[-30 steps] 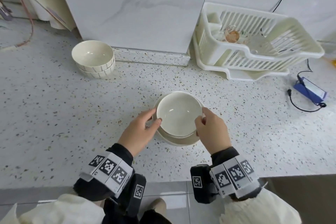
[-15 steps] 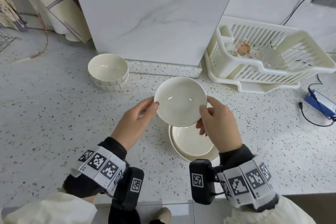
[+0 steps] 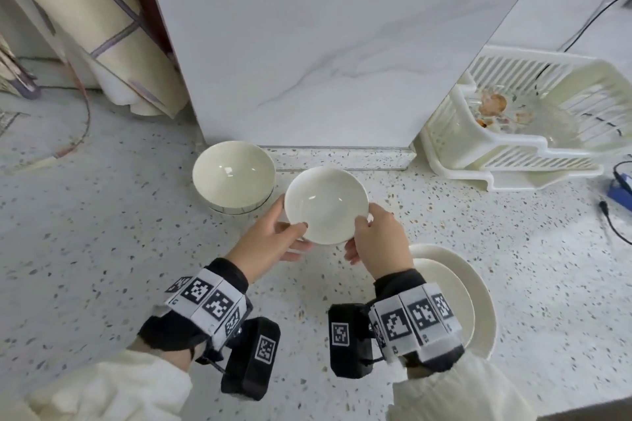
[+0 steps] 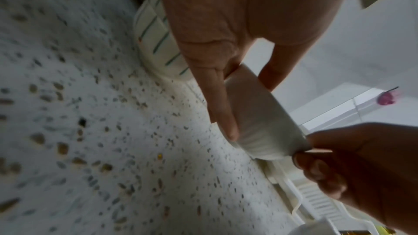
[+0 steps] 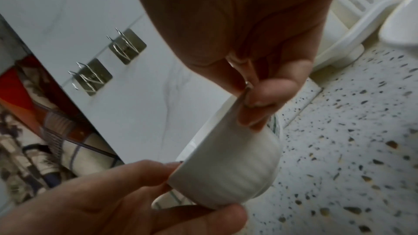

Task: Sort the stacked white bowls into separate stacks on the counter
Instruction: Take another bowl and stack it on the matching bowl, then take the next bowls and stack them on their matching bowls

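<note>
Lifted bowl (image 3: 326, 205) has travelled up-left off the plate stack toward the striped stack since half a second back. Left hand (image 3: 270, 243) grip: thumb over near-left rim, fingers under. Right hand (image 3: 379, 243) grip: pinches right rim. Bowl is in the air above the speckled terrazzo surface (image 3: 102, 249). Behind right grip: nested plates (image 3: 478, 301). Just left beyond the held bowl: striped bowl stack (image 3: 233, 178). Further right: white dish rack (image 3: 513, 147). Far: marble panel (image 3: 325, 44) with metal hooks (image 5: 126, 46).
</note>
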Demonstrator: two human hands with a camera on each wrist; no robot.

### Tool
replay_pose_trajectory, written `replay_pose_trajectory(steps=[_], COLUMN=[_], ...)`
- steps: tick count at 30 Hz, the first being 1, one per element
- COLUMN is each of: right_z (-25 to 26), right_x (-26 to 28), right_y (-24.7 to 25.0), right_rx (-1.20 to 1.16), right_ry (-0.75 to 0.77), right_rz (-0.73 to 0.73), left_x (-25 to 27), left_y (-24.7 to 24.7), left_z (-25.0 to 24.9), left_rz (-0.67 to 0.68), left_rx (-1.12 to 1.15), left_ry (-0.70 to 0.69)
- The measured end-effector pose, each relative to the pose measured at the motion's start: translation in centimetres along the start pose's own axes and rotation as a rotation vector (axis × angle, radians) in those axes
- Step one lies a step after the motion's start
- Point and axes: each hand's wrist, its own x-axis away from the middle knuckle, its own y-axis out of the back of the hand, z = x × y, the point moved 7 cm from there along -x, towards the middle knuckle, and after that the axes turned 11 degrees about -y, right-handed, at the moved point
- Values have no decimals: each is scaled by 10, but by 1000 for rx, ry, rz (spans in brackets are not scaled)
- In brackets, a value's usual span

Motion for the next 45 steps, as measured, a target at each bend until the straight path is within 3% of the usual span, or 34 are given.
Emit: replay_pose_trajectory(steps=[10,21,32,41,45], right_z=[-5,1,8,1,-17], right_x=[-21,-18,-13,12,28], right_y=[-19,-12,-9,34,66], right_rx=[23,-97,-152,-120,-89], right_ry=[-143,-149,-90,59,131], right_rz=[14,57,122,87,42], left_x=[-35,-46,-50,-24,2], left_y=[6,1,3,5,-10], left_z=[23,22,23,25,15], left_rz=[28,38,-46,-48,-5], left_rx=[75,184,207,-11,-167], left_ry=[36,16,5,109,69])
